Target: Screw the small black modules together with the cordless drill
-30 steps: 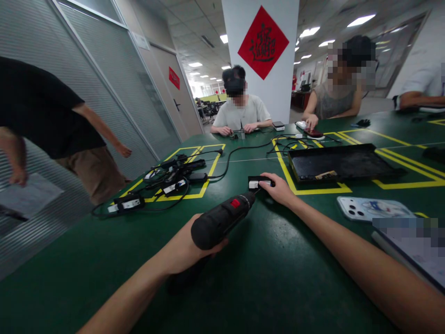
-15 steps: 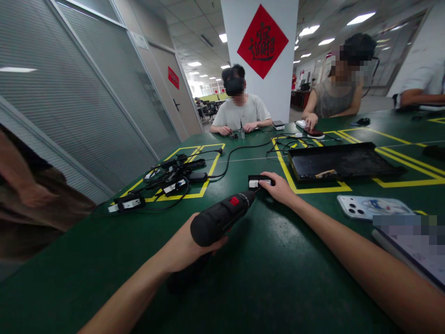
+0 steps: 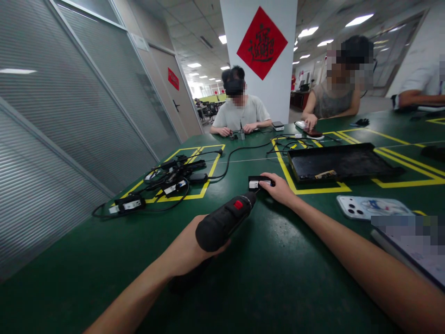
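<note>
A black cordless drill (image 3: 227,220) with a red switch on top is gripped by my left hand (image 3: 189,246), whose fingers are mostly hidden behind the tool. The drill's bit points away from me, at the near side of a small black box-like part with a white label (image 3: 254,184). Whether the bit touches that part cannot be made out. My right hand (image 3: 276,188) pinches the small part at its right end, thumb in front, and steadies it on the green table (image 3: 295,278).
Several black adapters and cables (image 3: 174,178) lie left inside yellow tape. A black tray (image 3: 340,162) stands at right, behind a phone (image 3: 371,207) and a flat device (image 3: 410,250). A long cable (image 3: 229,162) crosses the table. Co-workers sit opposite (image 3: 241,111) and at right (image 3: 335,99).
The drill and my left hand have shifted slightly right and down, the drill's rear lower. My right hand and the small part stay in place. A person at the far left has left the view.
</note>
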Motion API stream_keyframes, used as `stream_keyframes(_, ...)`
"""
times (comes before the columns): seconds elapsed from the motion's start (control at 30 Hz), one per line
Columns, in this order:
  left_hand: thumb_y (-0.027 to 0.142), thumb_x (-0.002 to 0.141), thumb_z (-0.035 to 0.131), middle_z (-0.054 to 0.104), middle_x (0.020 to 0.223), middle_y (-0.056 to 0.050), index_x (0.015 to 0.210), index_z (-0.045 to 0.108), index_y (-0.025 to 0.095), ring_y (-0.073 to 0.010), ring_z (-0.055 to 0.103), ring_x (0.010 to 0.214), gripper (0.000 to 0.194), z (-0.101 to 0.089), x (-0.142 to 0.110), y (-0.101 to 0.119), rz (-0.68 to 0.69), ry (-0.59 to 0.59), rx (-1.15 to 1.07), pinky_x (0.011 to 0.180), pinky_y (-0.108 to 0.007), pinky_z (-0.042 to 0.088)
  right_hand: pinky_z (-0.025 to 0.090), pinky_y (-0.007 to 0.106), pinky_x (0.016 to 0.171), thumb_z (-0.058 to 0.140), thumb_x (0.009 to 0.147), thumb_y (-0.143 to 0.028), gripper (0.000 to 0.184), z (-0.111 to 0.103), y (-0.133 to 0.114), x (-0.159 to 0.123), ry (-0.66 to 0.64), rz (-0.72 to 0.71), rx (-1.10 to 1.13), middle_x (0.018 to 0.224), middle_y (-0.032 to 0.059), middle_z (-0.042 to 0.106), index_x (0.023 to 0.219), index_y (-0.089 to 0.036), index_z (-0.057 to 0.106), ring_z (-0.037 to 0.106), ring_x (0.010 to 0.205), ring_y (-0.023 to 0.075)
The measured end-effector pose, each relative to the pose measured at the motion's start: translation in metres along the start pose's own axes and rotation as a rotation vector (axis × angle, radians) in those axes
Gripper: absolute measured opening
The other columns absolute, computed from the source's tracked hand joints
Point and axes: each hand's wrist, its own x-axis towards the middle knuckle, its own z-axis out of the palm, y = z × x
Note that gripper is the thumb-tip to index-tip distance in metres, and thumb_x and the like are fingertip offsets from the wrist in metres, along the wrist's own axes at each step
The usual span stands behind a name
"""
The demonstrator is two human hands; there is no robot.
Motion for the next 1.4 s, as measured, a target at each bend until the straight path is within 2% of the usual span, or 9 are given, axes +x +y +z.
stream_keyframes(0.13, 0.034, 0.071, 0.067, 0.065, 0.081, -0.002, 0.09, 0.06, 0.019, -0.0158, 0.055, 0.068, 0.026, 0.004, -0.001, 0.013, 0.015, 0.079, 0.095, 0.06, -0.027, 0.046, 0.047, 0.039, 0.088, 0.056, 0.087, -0.04, 0.035, 0.0, 0.0, 0.0, 0.01, 0.008, 0.001, 0.107, 0.0066, 0.064, 0.116, -0.021, 0.06, 0.061, 0.097, 0.0202)
stream_keyframes(0.27, 0.033, 0.071, 0.067, 0.064, 0.08, -0.001, 0.087, 0.061, 0.019, -0.0166, 0.055, 0.072, 0.022, 0.006, -0.001, 0.02, 0.014, 0.074, 0.11, 0.062, -0.027, 0.046, 0.046, 0.037, 0.09, 0.055, 0.085, -0.041, 0.037, 0.001, 0.0, 0.0, 0.031, 0.017, 0.006, 0.11, 0.0074, 0.064, 0.116, -0.022, 0.061, 0.06, 0.101, 0.0217)
stream_keyframes(0.57, 0.029, 0.072, 0.067, 0.067, 0.093, -0.002, 0.1, 0.062, 0.021, -0.0202, 0.059, 0.083, 0.03, 0.003, -0.005, 0.011, 0.012, 0.056, 0.105, 0.07, -0.029, 0.049, 0.046, 0.037, 0.091, 0.055, 0.085, -0.042, 0.037, 0.001, 0.001, 0.0, 0.02, 0.025, 0.01, 0.112, 0.0074, 0.064, 0.116, -0.023, 0.061, 0.06, 0.103, 0.0219)
stream_keyframes(0.7, 0.033, 0.077, 0.062, 0.069, 0.096, -0.004, 0.106, 0.063, 0.019, -0.0226, 0.062, 0.086, 0.032, -0.003, -0.009, 0.026, -0.038, -0.031, 0.095, 0.073, -0.031, 0.05, 0.047, 0.038, 0.089, 0.056, 0.086, -0.041, 0.037, -0.001, 0.0, 0.0, 0.004, 0.028, 0.004, 0.112, 0.0071, 0.064, 0.117, -0.023, 0.06, 0.06, 0.1, 0.0209)
stream_keyframes(0.83, 0.033, 0.078, 0.061, 0.066, 0.115, -0.006, 0.122, 0.058, 0.021, -0.0267, 0.059, 0.107, 0.045, -0.008, -0.011, 0.048, -0.023, -0.104, 0.137, 0.088, -0.035, 0.048, 0.048, 0.043, 0.088, 0.056, 0.089, -0.038, 0.035, -0.002, -0.001, 0.0, -0.021, 0.016, -0.006, 0.115, 0.0073, 0.062, 0.118, -0.019, 0.057, 0.06, 0.101, 0.0204)
stream_keyframes(0.93, 0.034, 0.077, 0.062, 0.062, 0.123, -0.006, 0.131, 0.051, 0.025, -0.0267, 0.057, 0.113, 0.056, 0.0, -0.011, 0.045, 0.061, -0.12, 0.225, 0.093, -0.035, 0.046, 0.05, 0.043, 0.086, 0.055, 0.09, -0.036, 0.034, -0.003, -0.002, 0.0, -0.036, 0.019, -0.015, 0.117, 0.0075, 0.06, 0.118, -0.018, 0.056, 0.06, 0.1, 0.0203)
stream_keyframes(1.13, 0.03, 0.075, 0.062, 0.059, 0.124, -0.008, 0.14, 0.037, 0.03, -0.0257, 0.062, 0.102, 0.07, 0.034, -0.007, 0.019, 0.12, -0.167, 0.517, 0.087, -0.035, 0.047, 0.051, 0.043, 0.086, 0.055, 0.09, -0.034, 0.033, -0.003, 0.0, 0.001, -0.049, 0.032, 0.009, 0.12, 0.008, 0.058, 0.118, -0.018, 0.055, 0.06, 0.102, 0.0207)
stream_keyframes(1.27, 0.035, 0.07, 0.066, 0.053, 0.13, -0.009, 0.144, 0.028, 0.031, -0.0275, 0.063, 0.095, 0.083, 0.048, 0.002, 0.022, 0.155, -0.21, 0.649, 0.083, -0.038, 0.049, 0.051, 0.042, 0.085, 0.054, 0.09, -0.033, 0.031, -0.007, 0.001, 0.003, -0.04, 0.034, 0.045, 0.121, 0.008, 0.058, 0.118, -0.018, 0.055, 0.06, 0.101, 0.0202)
stream_keyframes(1.4, 0.041, 0.068, 0.068, 0.051, 0.129, -0.01, 0.145, 0.023, 0.03, -0.0295, 0.061, 0.099, 0.09, 0.055, 0.016, 0.029, 0.208, -0.237, 0.67, 0.082, -0.039, 0.049, 0.05, 0.043, 0.087, 0.052, 0.092, -0.034, 0.03, -0.014, -0.008, 0.006, 0.022, 0.031, 0.056, 0.119, 0.0091, 0.06, 0.116, -0.018, 0.057, 0.06, 0.102, 0.0209)
